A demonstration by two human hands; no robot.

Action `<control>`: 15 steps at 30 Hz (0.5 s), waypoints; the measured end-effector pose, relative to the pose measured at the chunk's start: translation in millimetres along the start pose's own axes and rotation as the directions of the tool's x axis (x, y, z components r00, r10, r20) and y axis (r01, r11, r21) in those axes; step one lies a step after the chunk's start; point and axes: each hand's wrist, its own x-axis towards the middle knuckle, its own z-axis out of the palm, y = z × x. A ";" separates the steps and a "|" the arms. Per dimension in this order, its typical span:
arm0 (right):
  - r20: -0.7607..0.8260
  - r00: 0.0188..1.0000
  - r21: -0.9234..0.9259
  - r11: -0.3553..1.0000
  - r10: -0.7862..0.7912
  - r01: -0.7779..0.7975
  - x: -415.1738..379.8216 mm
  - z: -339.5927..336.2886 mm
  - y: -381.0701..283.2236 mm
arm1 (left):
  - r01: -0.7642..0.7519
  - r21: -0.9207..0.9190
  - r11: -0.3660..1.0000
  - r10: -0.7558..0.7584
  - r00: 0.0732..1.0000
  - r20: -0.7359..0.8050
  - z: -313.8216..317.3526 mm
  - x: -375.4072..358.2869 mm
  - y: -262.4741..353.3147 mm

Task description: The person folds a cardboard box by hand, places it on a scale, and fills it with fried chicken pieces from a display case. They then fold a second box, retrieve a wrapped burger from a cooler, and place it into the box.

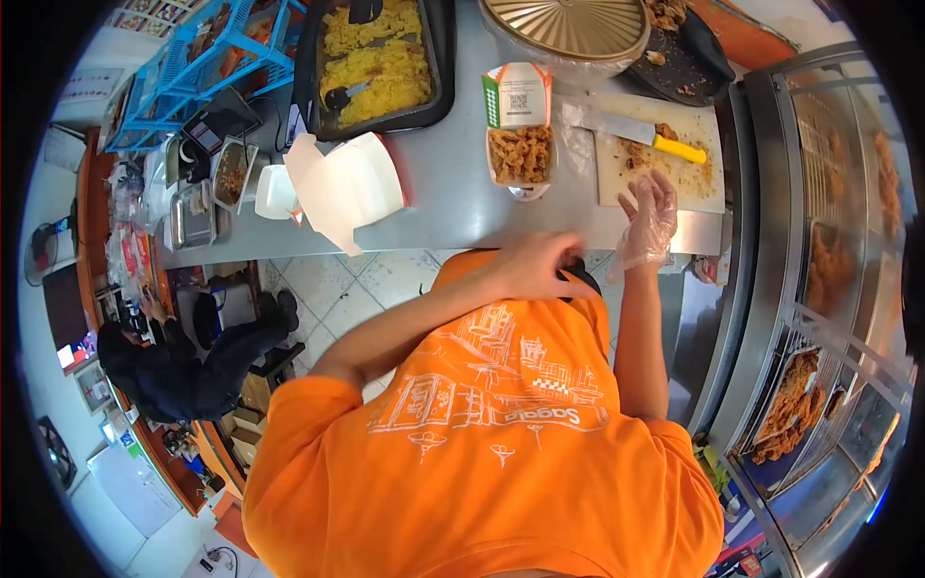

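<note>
My left hand (549, 267) is bare and crosses in front of my waist. Its fingers and thumb curl around something dark at my hip that I cannot make out. My right hand (652, 223) wears a clear plastic glove. It is raised at the counter's edge with fingers loosely apart, holding nothing, just below the white cutting board (711, 193). On that board lie crumbs and a knife with a yellow handle (680, 148). Left of it stands an open carton (518, 94) filled with fried chicken pieces (520, 154).
A black tray of yellow rice (376, 87) stands behind an open white box (347, 188). Small metal containers (193, 214) and blue baskets (207, 67) are at left. A gold lid (568, 29) covers a bowl. Fried chicken fills a right-hand display case (790, 405). Another person (193, 371) sits left.
</note>
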 end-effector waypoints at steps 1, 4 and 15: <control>0.005 1.000 0.002 1.000 -0.001 0.001 -3.1 -5.1 -1.0 | -0.088 0.036 0.995 0.090 0.994 -0.062 17.8 14.6 9.9; -0.050 0.998 0.056 0.997 -0.048 0.050 0.2 -26.8 -12.0 | -0.216 0.050 0.975 0.221 0.963 -0.152 54.2 59.0 37.6; 0.297 0.946 -0.152 0.984 0.131 -0.089 -4.5 -200.4 -47.0 | 0.115 -0.381 0.917 -0.160 0.983 -0.088 151.7 228.8 35.1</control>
